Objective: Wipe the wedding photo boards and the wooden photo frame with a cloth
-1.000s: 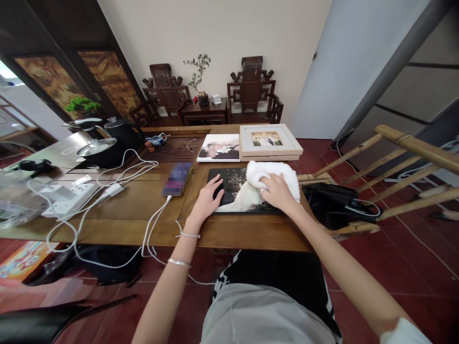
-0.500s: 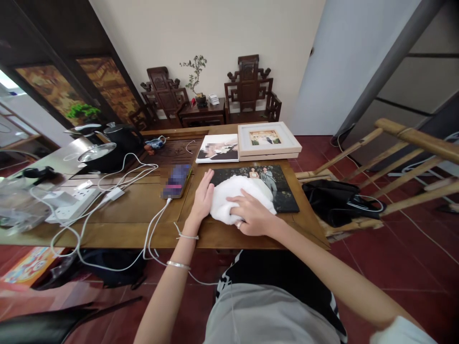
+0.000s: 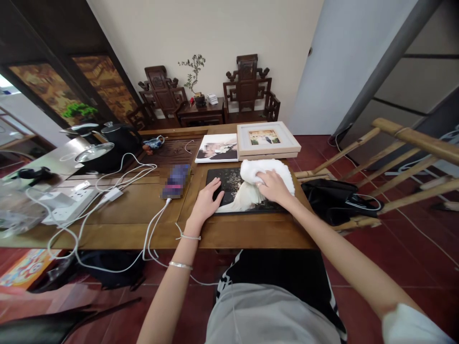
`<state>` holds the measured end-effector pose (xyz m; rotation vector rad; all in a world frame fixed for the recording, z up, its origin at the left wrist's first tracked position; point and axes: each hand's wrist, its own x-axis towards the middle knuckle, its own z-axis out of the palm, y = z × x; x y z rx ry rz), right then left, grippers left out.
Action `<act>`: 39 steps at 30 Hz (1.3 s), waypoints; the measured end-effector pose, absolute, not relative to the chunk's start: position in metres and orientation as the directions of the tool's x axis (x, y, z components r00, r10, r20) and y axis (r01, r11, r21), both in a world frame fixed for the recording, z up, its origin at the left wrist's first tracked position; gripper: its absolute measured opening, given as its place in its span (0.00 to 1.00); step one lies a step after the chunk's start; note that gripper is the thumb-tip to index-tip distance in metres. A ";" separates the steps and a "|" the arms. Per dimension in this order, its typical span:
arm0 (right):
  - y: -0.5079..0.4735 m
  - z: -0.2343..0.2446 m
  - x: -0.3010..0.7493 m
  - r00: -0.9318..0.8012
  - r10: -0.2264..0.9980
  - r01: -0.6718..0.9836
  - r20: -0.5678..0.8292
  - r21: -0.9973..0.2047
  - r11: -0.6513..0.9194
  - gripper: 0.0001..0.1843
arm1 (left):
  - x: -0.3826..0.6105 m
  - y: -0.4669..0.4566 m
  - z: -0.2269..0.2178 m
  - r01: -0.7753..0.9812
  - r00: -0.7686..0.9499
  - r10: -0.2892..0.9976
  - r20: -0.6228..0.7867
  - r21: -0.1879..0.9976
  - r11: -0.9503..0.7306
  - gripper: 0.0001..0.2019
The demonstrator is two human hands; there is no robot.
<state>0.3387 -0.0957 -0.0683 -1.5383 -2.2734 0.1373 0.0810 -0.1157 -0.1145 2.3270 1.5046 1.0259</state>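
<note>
White fluffy cloth (image 3: 251, 168) under our right hand (image 3: 274, 187), fingers curled onto it, pressed on far right part of dark rectangular photo panel (image 3: 229, 179). Our left hand (image 3: 208, 203) flat, fingers spread, on panel's left edge. Panel lies on brown wooden table (image 3: 143, 210), close before us.

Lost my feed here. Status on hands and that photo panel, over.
Left hand flat on photo panel, left edge. Right hand gripping white towel on panel's far right corner. Framed picture close behind towel.
</note>
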 end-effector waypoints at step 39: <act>-0.201 -0.093 0.407 -0.506 0.764 0.648 0.401 -0.407 0.643 0.11 | 0.082 -0.116 -0.114 0.733 0.242 0.864 0.442 0.500 -0.461 0.22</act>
